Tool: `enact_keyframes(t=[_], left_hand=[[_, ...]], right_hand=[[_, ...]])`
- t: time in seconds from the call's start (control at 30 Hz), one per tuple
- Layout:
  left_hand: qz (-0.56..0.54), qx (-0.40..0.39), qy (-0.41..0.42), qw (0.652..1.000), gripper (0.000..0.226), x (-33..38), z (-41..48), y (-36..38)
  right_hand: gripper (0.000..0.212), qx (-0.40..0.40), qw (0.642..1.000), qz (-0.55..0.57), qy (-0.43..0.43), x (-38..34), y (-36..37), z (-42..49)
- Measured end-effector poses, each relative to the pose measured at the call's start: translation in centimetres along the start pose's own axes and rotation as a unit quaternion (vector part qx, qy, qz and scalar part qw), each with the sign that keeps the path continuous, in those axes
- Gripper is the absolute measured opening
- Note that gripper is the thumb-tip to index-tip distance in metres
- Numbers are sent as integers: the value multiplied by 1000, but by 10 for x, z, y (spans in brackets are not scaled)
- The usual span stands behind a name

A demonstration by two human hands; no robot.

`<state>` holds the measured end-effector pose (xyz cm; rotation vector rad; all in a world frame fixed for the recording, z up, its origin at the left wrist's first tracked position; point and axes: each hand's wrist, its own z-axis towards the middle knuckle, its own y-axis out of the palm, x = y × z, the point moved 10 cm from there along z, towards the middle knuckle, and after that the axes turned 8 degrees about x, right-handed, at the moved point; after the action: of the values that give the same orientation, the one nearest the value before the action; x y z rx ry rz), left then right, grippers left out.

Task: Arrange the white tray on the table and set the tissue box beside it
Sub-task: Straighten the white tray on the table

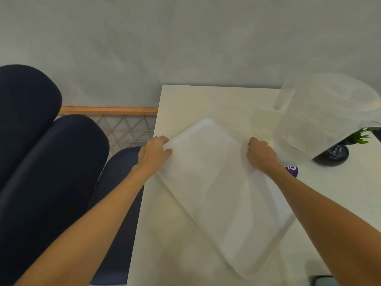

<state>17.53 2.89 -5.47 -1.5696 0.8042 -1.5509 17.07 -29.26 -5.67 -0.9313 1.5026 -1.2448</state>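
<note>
A white tray [222,193] lies on the white table [206,102], turned at a slant so that its long sides run from upper left to lower right and one rounded corner points toward the far edge of the table. The left hand [154,154] is closed on the tray's left corner, thumb on top of the rim and the fingers curled around it, close to the table's left edge. The right hand [260,154] is closed on the rim at the tray's right corner, knuckles up. Both bare forearms reach in from the bottom of the view. Whether the tray rests flat or is lifted a little at the held end cannot be told. Just to the right of the right hand stands a clear plastic jug [321,118] with a handle, blurred and large in the view. Behind the jug's lower edge there is a small green plant [358,136] in a dark round pot [334,154]. A bit of purple packaging [291,170] with white lettering shows beyond the right wrist, mostly hidden. To the left of the table are dark blue chairs [51,162], and between them and the table a wooden lattice [123,126]. A pale wall fills the upper part of the view.
</note>
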Motion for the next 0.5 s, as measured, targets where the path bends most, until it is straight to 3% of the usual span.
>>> enact_keyframes(t=[0.23, 0.5], left_hand=[[-113, 54, -61, 990, 52, -18, -24, -16], [-167, 24, -105, 980, 31, -12, -69, 3]], right_hand=[[26, 3, 992, 116, 54, 10, -2, -6], [33, -7, 975, 170, 144, 26, 7, -26]])
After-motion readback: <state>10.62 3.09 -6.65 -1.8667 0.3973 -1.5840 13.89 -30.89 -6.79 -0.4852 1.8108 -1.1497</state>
